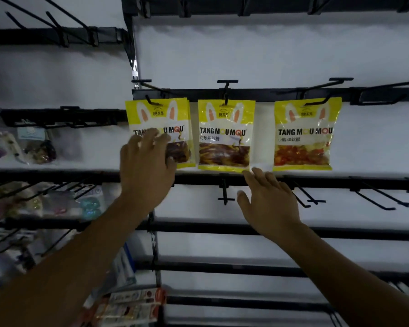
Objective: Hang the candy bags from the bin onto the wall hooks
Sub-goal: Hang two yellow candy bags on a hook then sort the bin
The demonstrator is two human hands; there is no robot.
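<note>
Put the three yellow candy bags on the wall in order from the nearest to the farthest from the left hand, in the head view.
1. Left candy bag: on the left hook, with the left hand lying over its front.
2. Middle candy bag: on the next hook to the right.
3. Right candy bag: on the far right hook.

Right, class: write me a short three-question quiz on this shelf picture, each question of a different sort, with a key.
1. True or false: the right hand holds nothing.
2. Which bag does the left hand partly cover? A the left bag; B the middle; C the right.
3. How many hooks carry yellow bags?
Key: 1 true; 2 A; 3 three.
</note>
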